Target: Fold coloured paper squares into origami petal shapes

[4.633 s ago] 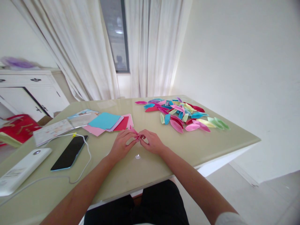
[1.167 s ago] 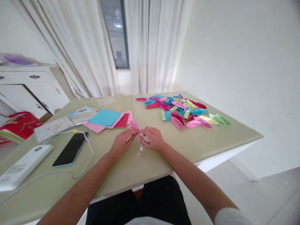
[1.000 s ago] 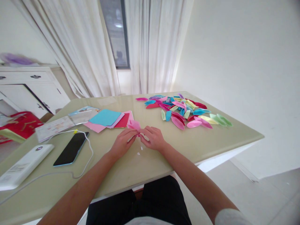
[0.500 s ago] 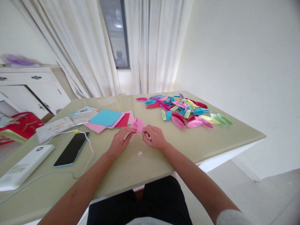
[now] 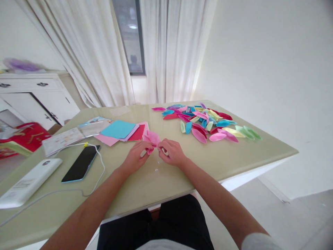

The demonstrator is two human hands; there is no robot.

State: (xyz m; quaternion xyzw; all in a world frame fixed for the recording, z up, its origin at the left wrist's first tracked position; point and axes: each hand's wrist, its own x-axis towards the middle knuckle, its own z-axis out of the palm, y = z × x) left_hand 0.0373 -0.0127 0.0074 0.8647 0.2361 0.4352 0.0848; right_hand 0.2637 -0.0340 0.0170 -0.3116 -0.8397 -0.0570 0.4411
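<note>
A partly folded sheet of pink paper [image 5: 151, 138] is held between both hands above the middle of the table. My left hand [image 5: 137, 153] pinches its lower left side, fingers closed. My right hand [image 5: 171, 152] grips the right edge between thumb and curled fingers. Just behind and left lies a fan of flat square paper sheets [image 5: 119, 129] in blue, lilac, red and pink. To the right is a loose pile of folded paper pieces [image 5: 199, 133], pointed at the ends, in pink, red, blue, yellow and green.
On the left of the table [image 5: 145, 187] lie a black-screened phone [image 5: 81, 164], a white power bank [image 5: 28, 184], a white cable [image 5: 103, 170] and clear-wrapped printed packets [image 5: 62, 140]. A red bag [image 5: 28, 137] and a white cabinet [image 5: 49, 100] stand beyond the left edge.
The pink paper has turned and tilted between my hands, with a portion now showing below my left fingertips. My left hand has shifted slightly; the view has moved a little.
</note>
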